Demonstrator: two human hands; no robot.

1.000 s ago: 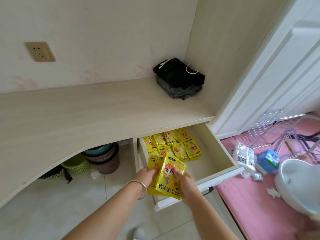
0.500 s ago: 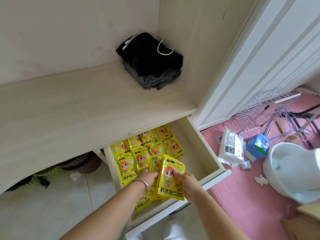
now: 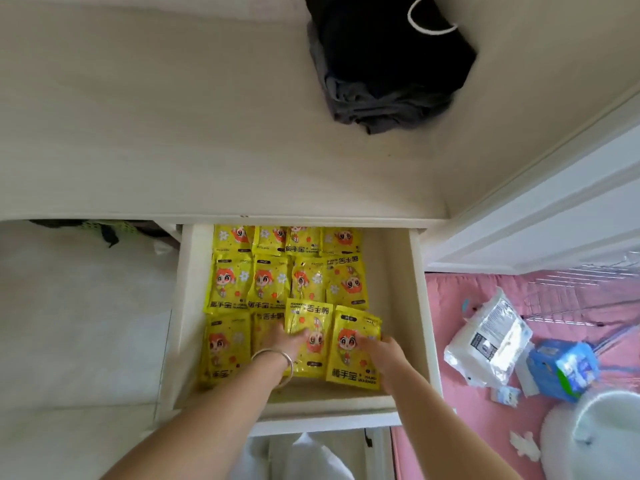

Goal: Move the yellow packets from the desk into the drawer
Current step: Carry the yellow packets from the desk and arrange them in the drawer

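Observation:
The open white drawer (image 3: 419, 306) under the desk (image 3: 173, 133) holds several yellow packets (image 3: 270, 285) laid flat in rows. My left hand (image 3: 284, 341), a bangle on its wrist, rests with fingers spread on a front-row packet (image 3: 311, 317). My right hand (image 3: 382, 349) touches the right side of the front-right packet (image 3: 349, 362), which lies flat beside it. No yellow packet shows on the desk top.
Folded black and grey clothes with a white cord (image 3: 388, 64) lie at the desk's back right. On the pink mat (image 3: 450, 427) to the right are a white bag (image 3: 488, 344), a blue pack (image 3: 562, 368), a wire rack and a white basin (image 3: 595, 441).
My view has tipped down over the drawer. Both hands went from holding two packets upright above the drawer's front to laying them flat in the front row.

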